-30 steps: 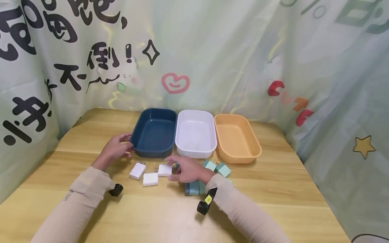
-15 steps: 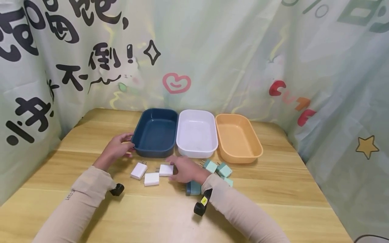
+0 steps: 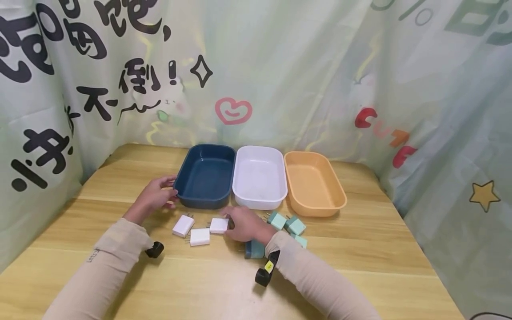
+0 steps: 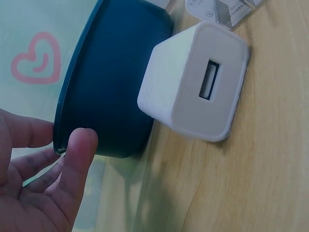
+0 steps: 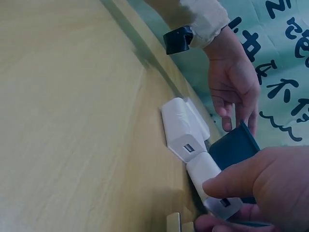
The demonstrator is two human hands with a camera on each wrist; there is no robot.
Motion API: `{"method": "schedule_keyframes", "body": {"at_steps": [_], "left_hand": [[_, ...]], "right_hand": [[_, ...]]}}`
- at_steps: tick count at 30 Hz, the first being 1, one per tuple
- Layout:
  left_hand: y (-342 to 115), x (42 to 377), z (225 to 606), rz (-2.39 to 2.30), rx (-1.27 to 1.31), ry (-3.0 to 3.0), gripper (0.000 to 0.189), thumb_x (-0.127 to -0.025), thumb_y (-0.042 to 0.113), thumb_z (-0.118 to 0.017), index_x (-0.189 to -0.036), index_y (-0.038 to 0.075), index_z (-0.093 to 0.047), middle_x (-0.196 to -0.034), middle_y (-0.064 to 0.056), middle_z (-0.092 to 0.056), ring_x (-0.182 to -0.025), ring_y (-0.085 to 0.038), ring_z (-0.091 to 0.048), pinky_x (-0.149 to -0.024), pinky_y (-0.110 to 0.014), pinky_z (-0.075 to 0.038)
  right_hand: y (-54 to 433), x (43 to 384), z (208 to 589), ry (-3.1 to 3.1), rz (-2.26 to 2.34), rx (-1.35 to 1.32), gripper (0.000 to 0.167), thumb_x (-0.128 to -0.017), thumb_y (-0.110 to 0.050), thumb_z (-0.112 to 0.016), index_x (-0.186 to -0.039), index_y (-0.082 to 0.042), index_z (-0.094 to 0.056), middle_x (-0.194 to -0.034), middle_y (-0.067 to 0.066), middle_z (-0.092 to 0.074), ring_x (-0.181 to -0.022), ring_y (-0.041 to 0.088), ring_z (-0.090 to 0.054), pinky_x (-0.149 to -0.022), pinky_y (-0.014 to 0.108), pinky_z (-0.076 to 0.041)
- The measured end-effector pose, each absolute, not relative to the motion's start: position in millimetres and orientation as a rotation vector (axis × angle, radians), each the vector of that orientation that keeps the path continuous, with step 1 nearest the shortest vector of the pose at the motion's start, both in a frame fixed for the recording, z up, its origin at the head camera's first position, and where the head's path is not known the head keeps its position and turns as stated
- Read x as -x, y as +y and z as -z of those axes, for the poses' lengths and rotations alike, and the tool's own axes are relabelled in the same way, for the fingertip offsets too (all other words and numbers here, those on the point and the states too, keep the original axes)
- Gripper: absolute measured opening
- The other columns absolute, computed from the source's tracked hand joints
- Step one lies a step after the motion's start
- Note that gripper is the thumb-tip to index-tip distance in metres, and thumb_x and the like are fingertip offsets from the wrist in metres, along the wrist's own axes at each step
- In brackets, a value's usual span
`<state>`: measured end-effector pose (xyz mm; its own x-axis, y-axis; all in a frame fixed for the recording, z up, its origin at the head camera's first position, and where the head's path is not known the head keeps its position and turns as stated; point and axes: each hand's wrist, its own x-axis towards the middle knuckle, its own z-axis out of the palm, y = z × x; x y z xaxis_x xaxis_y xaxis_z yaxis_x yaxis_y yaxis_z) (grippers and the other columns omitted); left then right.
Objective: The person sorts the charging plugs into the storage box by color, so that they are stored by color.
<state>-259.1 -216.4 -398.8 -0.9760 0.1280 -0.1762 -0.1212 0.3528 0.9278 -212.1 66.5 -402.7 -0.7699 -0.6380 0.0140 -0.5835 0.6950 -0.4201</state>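
My right hand (image 3: 246,223) pinches a white charger plug (image 3: 218,226) at its right end; in the right wrist view the thumb lies along that plug (image 5: 205,179), with fingers on the far side. Two more white charger plugs, one at the left (image 3: 183,226) and one nearer (image 3: 200,237), lie beside it with their prongs pointing away from my right hand. My left hand (image 3: 158,194) holds the near-left corner of the navy tray (image 3: 203,203). The left wrist view puts its thumb (image 4: 81,145) on the tray's outer wall and the other fingers past the rim.
A white tray (image 3: 260,204) and an orange tray (image 3: 318,211) stand in a row right of the navy one. Mint-green plugs (image 3: 295,225) and a blue plug (image 3: 254,249) lie around my right wrist, partly hidden by it. A printed cloth (image 3: 300,80) hangs behind the wooden table (image 3: 200,284).
My right hand has lowered its fingers from above the white plug and closed them on its right end. The left hand stays at the navy tray; the view has shifted slightly.
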Motion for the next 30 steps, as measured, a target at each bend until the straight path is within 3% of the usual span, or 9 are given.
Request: {"method": "schedule_keyframes", "body": {"at_steps": [6, 15, 30], "left_hand": [[-218, 256, 400, -1.669, 0.002, 2.382, 0.060, -0.096, -0.004, -0.046, -0.151, -0.003, -0.022, -0.145, -0.032, -0.030, -0.090, -0.030, -0.063, -0.069, -0.034, -0.058], [-214, 257, 399, -1.682, 0.024, 2.387, 0.059, -0.096, -0.004, -0.044, -0.151, -0.003, -0.022, -0.143, -0.031, -0.032, -0.083, -0.024, -0.063, -0.069, -0.033, -0.058], [-208, 256, 396, -1.666, 0.068, 2.412, 0.060, -0.096, -0.005, -0.044, -0.152, -0.002, -0.022, -0.143, -0.031, -0.032, -0.085, -0.027, -0.063, -0.070, -0.034, -0.058]], "right_hand": [[68, 212, 406, 2.675, 0.880, 0.983, 0.035, -0.078, -0.006, -0.078, -0.110, -0.003, -0.068, -0.098, 0.006, -0.067, -0.067, 0.003, -0.060, -0.059, 0.014, -0.049], [75, 216, 399, 2.614, 1.011, 0.898, 0.036, -0.080, -0.006, -0.078, -0.114, -0.001, -0.065, -0.105, 0.009, -0.064, -0.068, 0.005, -0.064, -0.057, 0.018, -0.051], [77, 222, 395, 2.591, 1.147, 0.892, 0.040, -0.078, -0.003, -0.079, -0.115, 0.000, -0.064, -0.114, 0.013, -0.063, -0.075, 0.010, -0.067, -0.065, 0.018, -0.054]]}}
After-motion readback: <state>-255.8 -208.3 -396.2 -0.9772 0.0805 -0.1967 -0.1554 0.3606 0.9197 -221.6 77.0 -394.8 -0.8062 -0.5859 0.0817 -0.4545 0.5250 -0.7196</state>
